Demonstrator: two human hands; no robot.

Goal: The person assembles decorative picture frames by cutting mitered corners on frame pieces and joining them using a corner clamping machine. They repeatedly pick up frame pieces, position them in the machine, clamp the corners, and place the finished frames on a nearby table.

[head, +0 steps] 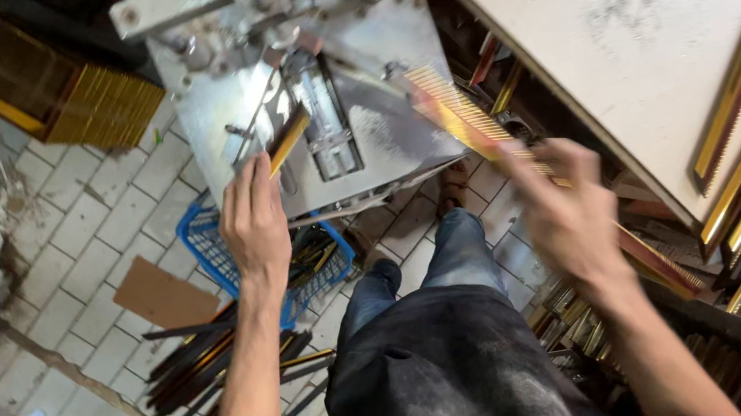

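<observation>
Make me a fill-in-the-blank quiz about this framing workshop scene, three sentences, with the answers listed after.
1. The left hand holds a short gold-and-dark moulding offcut on the grey metal ____ machine table.
2. The right hand, blurred, grips a long red-and-gold ribbed moulding strip that points toward the ____.
3. Under the table, on the tiled floor, stands a ____ plastic basket with offcuts in it.

Missing words: cutting; machine; blue
</observation>
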